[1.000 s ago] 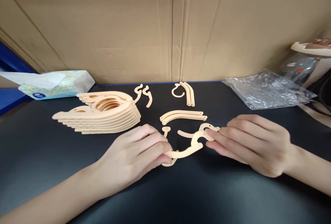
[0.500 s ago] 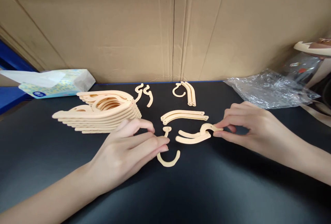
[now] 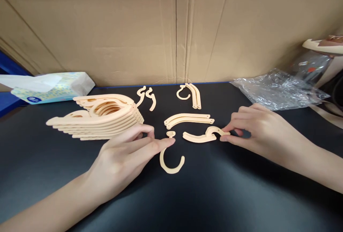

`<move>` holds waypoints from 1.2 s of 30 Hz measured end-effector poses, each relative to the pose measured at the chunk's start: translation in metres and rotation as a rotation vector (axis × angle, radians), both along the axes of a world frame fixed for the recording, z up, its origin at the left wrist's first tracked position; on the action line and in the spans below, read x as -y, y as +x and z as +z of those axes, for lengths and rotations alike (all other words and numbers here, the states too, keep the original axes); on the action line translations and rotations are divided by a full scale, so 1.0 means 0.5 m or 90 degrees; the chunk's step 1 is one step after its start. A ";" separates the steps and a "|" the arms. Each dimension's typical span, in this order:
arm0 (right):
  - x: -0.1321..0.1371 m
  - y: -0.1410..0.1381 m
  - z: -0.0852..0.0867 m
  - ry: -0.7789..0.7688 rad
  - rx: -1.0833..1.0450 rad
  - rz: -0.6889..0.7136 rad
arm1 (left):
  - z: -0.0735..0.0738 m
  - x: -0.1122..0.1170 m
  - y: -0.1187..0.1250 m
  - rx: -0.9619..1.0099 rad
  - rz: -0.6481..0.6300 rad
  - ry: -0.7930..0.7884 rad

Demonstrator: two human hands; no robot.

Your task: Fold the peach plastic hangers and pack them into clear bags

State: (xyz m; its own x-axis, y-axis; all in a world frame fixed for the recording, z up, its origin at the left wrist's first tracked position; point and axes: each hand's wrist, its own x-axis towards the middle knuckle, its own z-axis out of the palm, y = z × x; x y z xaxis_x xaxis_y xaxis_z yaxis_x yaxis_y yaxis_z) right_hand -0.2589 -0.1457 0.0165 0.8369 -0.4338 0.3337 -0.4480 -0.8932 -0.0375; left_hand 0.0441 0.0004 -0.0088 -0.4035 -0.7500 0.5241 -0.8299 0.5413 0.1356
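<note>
On the black table (image 3: 187,203) my left hand (image 3: 125,157) lies low, its thumb and forefinger closed on the stem of a cream plastic hook (image 3: 171,167) whose open curve rests toward me. My right hand (image 3: 257,132) pinches the right end of two stacked curved cream arm pieces (image 3: 199,138) that lie flat just right of the hook's head. Hook and arm pieces are apart, a small gap between them.
A stack of folded cream hangers (image 3: 102,117) sits left of centre. Further back lie a pair of arms (image 3: 187,119), two small hooked pieces (image 3: 147,98) and another hook with arms (image 3: 191,96). A tissue pack (image 3: 50,87) is far left, a clear plastic bag (image 3: 276,90) right, a cardboard wall (image 3: 171,28) behind.
The arm piece I held across both hands has been laid onto the other arm piece on the table. My left hand let go of it and moved onto the hook's stem.
</note>
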 end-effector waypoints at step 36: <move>-0.010 0.004 0.012 -0.012 0.037 0.079 | 0.022 0.013 -0.020 0.021 -0.064 0.026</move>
State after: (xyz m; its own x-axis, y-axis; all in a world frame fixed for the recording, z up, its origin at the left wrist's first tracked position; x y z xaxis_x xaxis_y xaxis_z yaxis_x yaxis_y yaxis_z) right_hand -0.2569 -0.1408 0.0226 0.8628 -0.3213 0.3903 -0.3313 -0.9425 -0.0435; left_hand 0.0341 -0.0063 0.0024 -0.4942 -0.7254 0.4792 -0.7759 0.6166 0.1333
